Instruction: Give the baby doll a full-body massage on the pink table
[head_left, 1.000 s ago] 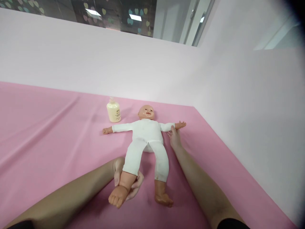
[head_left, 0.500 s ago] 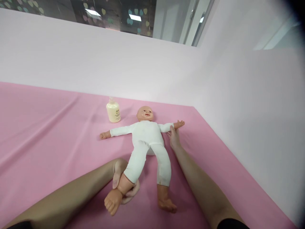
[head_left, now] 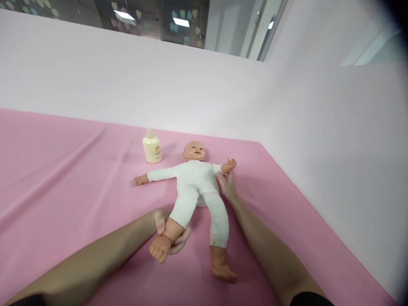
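Note:
A baby doll [head_left: 197, 176] with a white cloth body lies on its back, head away from me. My left hand [head_left: 181, 240] is wrapped round the doll's lower leg on the left, just above its bare foot [head_left: 160, 248], and holds it raised. On the other side my right hand [head_left: 228, 187] grips the doll's arm near the wrist, below its small hand [head_left: 228, 165]; part of my fingers is hidden behind the arm. The doll's other arm [head_left: 162, 174] stretches out to the left, and its other leg [head_left: 219, 225] lies straight towards me.
A pale yellow pump bottle [head_left: 152, 148] stands left of the doll's head. Pink cloth [head_left: 79, 170] with a few creases covers the surface. White walls [head_left: 143, 85] rise behind and to the right, with a window [head_left: 159, 21] above the back one.
The doll's held leg has been pushed up and slightly right, away from me, by my left hand. My right hand has brought the held arm inward, with its forearm bent upward.

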`<state>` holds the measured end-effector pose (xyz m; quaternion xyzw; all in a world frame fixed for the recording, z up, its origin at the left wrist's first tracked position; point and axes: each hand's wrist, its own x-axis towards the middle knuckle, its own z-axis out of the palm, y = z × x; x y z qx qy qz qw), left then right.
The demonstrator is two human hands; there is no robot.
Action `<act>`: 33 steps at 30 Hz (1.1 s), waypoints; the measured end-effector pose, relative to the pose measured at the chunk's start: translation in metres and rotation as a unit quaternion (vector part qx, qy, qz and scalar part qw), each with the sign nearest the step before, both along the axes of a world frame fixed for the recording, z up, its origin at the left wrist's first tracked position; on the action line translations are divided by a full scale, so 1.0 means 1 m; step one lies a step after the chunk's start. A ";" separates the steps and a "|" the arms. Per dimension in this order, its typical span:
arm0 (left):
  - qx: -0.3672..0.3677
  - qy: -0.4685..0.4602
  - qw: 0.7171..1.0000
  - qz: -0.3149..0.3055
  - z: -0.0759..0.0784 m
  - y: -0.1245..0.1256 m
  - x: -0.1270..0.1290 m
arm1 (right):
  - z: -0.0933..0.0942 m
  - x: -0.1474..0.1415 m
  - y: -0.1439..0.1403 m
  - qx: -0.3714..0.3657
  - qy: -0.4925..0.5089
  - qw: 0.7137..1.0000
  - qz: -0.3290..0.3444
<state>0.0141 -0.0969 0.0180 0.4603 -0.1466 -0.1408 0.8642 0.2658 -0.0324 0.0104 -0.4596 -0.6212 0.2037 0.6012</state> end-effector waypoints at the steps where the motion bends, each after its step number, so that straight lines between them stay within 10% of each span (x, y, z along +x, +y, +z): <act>1: -0.011 -0.004 1.000 0.012 -0.002 0.000 0.000 | -0.001 -0.002 -0.002 0.007 -0.027 1.000 0.003; 17: -0.120 -0.027 0.936 0.331 0.001 0.002 0.009 | 0.014 -0.014 -0.021 0.127 -0.321 0.938 0.035; 33: -0.124 -0.070 0.934 0.327 -0.002 0.003 0.005 | 0.013 -0.017 -0.022 0.125 -0.342 0.931 0.036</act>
